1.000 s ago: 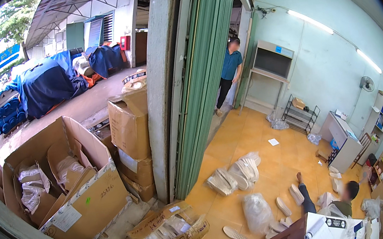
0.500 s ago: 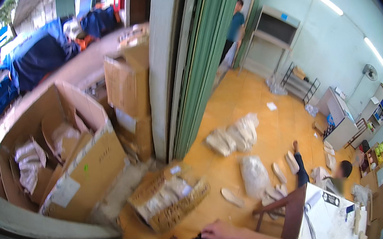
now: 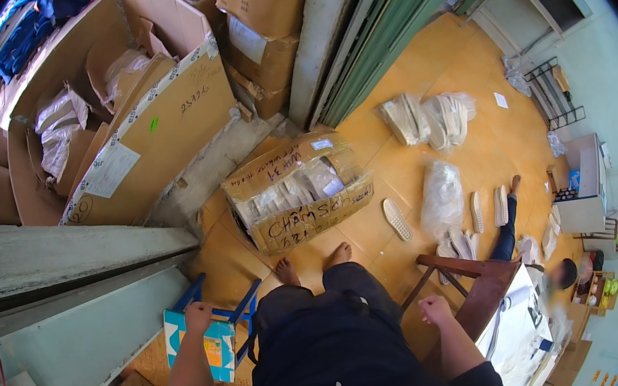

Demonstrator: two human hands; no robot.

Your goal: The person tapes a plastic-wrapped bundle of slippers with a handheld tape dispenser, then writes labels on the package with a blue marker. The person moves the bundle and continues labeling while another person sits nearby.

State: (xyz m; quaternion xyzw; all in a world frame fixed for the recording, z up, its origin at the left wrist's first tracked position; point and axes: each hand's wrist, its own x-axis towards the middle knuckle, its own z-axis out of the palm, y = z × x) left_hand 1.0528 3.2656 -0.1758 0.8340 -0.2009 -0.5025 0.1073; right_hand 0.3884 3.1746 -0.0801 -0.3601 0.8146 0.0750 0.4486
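Observation:
My left hand (image 3: 199, 317) is curled at the edge of a turquoise and white box (image 3: 223, 351), beside a blue stool (image 3: 245, 309). Whether its fingers hold anything is hidden. My right hand (image 3: 435, 310) hovers left of a table with a reddish-brown wooden frame (image 3: 493, 286), its fingers loosely curled and nothing showing in them. In front of my bare feet stands an open cardboard box (image 3: 313, 227), with plastic-wrapped pale pieces (image 3: 290, 195) inside.
A large open carton (image 3: 162, 142) stands at the left, near stacked boxes (image 3: 262, 47) and a green folding door (image 3: 388, 26). Shoe soles (image 3: 398, 219), a clear plastic bag (image 3: 440, 195) and wrapped sole bundles (image 3: 449, 120) lie on the floor. A person (image 3: 562, 275) sits beyond the table.
My view has tilted down toward my feet. My right hand has lifted off my lap and moved right. My left hand now shows plainly beside the turquoise box.

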